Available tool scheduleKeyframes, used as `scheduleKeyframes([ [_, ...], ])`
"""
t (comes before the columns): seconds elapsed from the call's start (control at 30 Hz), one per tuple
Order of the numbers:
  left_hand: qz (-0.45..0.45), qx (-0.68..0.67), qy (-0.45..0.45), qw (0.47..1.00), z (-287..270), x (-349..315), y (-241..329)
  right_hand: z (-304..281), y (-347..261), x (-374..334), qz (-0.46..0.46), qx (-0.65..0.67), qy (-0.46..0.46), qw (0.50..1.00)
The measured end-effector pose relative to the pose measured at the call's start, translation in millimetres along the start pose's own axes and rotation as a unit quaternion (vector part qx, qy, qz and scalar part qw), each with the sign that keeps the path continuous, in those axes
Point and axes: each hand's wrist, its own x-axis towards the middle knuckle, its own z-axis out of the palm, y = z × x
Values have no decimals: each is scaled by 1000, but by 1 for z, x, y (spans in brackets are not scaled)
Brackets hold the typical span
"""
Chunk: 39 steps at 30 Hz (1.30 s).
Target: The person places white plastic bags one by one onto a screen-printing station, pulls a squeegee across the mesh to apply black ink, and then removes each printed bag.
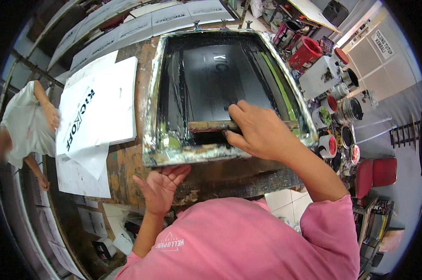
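Observation:
A screen-printing frame (192, 156), its rim crusted with pale and green paint, lies over a worn wooden table (127, 173). Black ink coats its dark mesh (220, 84), where faint lettering shows. Near the close end of the mesh, my right hand (260, 133) grips a wooden-handled squeegee (204, 126) that lies crosswise; its blade is mostly hidden. Just below the frame's near edge is my left hand (162, 189), palm up with fingers spread and nothing in it. Its fingertips are close to the rim, and I cannot tell whether they touch it.
Left of the frame lies a stack of white printed sheets (99, 100). Another person (29, 121) stands beyond it, a hand at the stack's edge. More printed sheets (169, 18) rest on racks behind. Paint tubs (330, 145) and a red bucket (305, 52) crowd the right side, near a red chair (379, 172).

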Motion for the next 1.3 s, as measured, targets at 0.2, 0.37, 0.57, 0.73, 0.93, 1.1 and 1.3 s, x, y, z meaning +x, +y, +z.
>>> scheduleKeyframes([
  [0.2,118,-113,-180,970,62,33,70,-76,-31,33,-21,-176,242,954],
  [0.37,182,725,45,662,-2,86,11,-116,-28,77,-76,-191,325,923],
  [0.57,115,904,69,406,-24,81,-36,-162,-30,92,15,-56,251,966],
  [0.73,188,835,76,512,17,103,-13,-162,-21,108,16,-79,261,962],
  [0.93,326,654,160,664,62,146,42,-160,-15,109,21,-75,263,962],
  [1.1,312,609,268,678,-5,121,76,-170,-22,114,46,-71,267,960],
  [1.3,301,615,333,648,-120,91,163,-176,-49,129,139,-42,259,955],
])
